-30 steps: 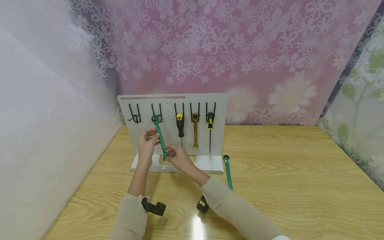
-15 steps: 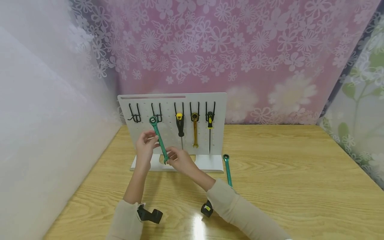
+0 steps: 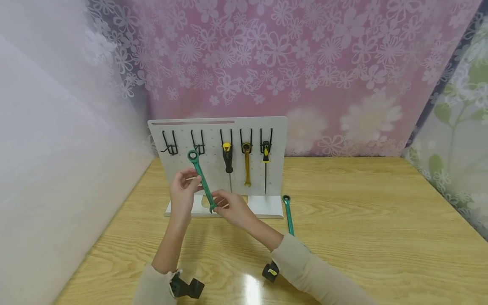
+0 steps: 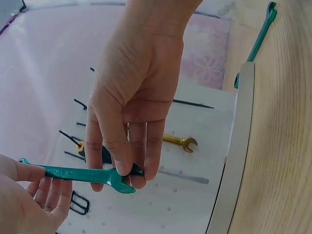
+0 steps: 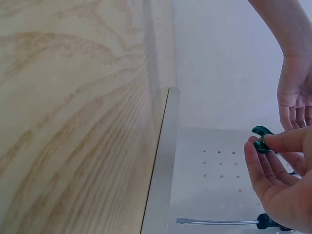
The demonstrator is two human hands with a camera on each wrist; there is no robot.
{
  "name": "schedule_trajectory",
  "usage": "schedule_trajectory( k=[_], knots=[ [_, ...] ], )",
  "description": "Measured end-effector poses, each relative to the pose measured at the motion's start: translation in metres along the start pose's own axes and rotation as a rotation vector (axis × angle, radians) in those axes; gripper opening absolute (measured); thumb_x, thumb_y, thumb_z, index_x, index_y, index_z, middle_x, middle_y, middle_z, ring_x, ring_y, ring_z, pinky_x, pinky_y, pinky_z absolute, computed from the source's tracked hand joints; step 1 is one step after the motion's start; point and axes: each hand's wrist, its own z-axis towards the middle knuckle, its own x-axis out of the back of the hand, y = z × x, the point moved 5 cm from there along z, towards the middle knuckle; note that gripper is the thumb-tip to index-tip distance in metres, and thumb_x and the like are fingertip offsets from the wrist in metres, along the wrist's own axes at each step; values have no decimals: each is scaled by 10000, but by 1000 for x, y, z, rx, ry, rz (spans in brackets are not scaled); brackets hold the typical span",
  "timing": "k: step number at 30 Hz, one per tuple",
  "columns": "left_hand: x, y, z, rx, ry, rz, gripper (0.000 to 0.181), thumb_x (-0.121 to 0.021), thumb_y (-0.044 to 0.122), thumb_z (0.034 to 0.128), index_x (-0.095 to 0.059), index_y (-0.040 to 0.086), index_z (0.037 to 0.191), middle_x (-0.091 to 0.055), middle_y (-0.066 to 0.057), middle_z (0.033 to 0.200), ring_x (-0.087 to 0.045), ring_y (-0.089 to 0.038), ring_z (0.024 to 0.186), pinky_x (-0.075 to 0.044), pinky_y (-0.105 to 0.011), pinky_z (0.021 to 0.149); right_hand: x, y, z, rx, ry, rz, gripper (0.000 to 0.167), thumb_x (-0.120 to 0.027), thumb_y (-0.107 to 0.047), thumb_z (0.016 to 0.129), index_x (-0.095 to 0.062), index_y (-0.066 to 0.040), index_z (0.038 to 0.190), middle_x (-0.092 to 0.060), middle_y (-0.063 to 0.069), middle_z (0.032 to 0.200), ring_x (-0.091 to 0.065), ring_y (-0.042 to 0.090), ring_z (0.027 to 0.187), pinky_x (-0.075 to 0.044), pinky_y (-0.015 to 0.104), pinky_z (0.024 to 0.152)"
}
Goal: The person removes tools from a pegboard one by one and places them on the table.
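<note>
A green combination wrench [image 3: 203, 181] is held aslant in front of the white pegboard [image 3: 212, 169], ring end up and open end down. My left hand [image 3: 181, 192] pinches its shank near the middle. At the lower end, my right hand [image 3: 235, 208] pinches the open jaw between thumb and fingers, plain in the left wrist view, where the wrench [image 4: 83, 174] spans both hands. The ring end stands apart from the second black hook [image 3: 197, 144]. In the right wrist view the open end [image 5: 262, 139] shows between the right thumb and fingers.
A black-and-yellow screwdriver [image 3: 228, 157], a gold wrench [image 3: 247, 165] and a thinner screwdriver [image 3: 265, 154] hang on hooks at the right. The leftmost hook [image 3: 170, 144] bears no tool. Another green wrench [image 3: 289, 216] lies on the wooden table [image 3: 381, 220], beside the board's base.
Both hands have drawn the green wrench down and toward me. Its ring end, which overlapped the second hook in view, now sits lower and left. The hung tools have stayed put.
</note>
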Motion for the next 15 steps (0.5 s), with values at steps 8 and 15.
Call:
schedule_trajectory(
  k=[8, 15],
  knots=[
    [-19, 12, -13, -45, -53, 4, 150, -534, -39, 895, -515, -51, 1043, -542, -107, 987, -532, -170, 818, -518, -316, 721, 17, -9, -21, -10, 23, 32, 298, -611, -5, 864, -586, -42, 1159, -623, 56, 921, -616, 187, 836, -507, 260, 726],
    [-45, 13, -18, -47, -132, -1, 162, -558, -21, 894, -522, -55, 1047, -551, -129, 982, -542, -181, 822, -513, -396, 750, 38, -4, -41, -33, 47, 54, 309, -614, -6, 862, -578, -46, 1167, -610, 40, 919, -608, 170, 831, -509, 276, 727]
  ],
)
